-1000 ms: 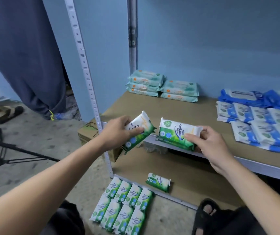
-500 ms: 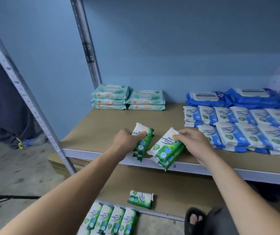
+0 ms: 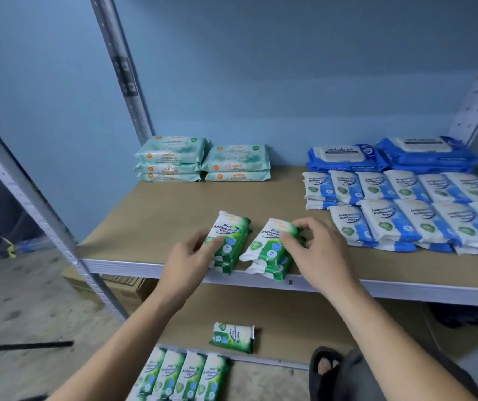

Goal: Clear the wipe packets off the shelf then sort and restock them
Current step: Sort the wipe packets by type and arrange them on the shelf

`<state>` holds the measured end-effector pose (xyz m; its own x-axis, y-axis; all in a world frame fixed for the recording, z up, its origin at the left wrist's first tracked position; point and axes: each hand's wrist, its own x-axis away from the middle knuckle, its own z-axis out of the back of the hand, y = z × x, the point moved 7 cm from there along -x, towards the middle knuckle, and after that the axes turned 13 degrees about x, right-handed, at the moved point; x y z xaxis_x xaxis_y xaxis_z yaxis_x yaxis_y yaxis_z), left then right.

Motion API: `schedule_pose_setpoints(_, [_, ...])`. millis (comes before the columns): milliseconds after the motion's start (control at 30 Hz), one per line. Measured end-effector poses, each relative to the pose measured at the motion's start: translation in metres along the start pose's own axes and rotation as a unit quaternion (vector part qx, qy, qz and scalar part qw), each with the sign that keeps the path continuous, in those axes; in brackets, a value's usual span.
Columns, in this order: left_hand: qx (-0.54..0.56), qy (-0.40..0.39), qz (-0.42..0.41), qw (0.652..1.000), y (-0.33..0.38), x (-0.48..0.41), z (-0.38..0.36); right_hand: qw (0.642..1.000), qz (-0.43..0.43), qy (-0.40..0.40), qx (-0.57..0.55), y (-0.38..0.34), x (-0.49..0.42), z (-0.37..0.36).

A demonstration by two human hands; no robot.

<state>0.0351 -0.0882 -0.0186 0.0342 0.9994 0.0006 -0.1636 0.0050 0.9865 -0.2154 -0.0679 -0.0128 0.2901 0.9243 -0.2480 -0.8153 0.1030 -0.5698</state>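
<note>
On the shelf, left grip and right grip each clasp pine packets.

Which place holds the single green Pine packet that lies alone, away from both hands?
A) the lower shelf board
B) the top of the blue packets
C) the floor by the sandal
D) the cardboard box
A: the lone green packet lies flat on the lower shelf board, with nothing else touching it.
</note>
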Motion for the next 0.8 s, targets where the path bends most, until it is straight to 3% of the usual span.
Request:
schedule_pose_setpoints(100, [0.035,-0.013,-0.023,0.999,-0.001,0.011,0.001,0.999,-0.022,-0.050,0.001,0.001,0.022,-0.009])
schedule_pose_setpoints(300, [0.089,-0.017,-0.024,0.996,-0.007,0.010,0.005,0.997,-0.020,-0.061,-0.037,-0.005,0.025,-0.014])
schedule_pose_setpoints(800, [0.064,-0.031,-0.024,0.997,-0.019,-0.008,0.001,0.989,0.007,-0.089,-0.116,-0.014,0.017,-0.029])
